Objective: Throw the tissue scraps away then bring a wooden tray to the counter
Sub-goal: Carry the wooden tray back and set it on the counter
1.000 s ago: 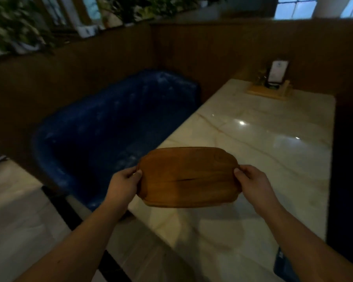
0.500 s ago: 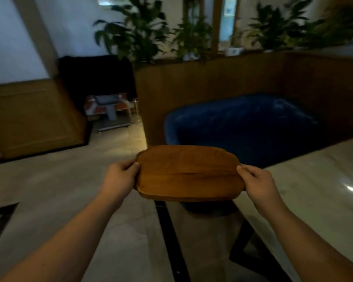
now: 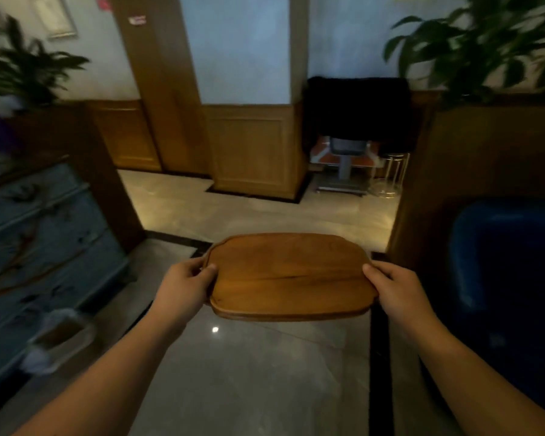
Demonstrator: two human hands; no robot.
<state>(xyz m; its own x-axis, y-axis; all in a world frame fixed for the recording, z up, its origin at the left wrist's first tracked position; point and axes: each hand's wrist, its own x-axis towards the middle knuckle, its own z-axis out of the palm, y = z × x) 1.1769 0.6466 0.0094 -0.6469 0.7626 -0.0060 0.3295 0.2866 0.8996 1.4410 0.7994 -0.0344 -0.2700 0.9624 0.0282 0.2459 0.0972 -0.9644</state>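
Brown wooden tray [image 3: 291, 276], rounded corners, empty, held level above floor

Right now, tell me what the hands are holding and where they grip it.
Both hands hold the wooden tray level over the floor: left hand on its left short edge, right hand on its right.

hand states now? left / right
Left hand: closed on the wooden tray's left end.
Right hand: closed on its right end.
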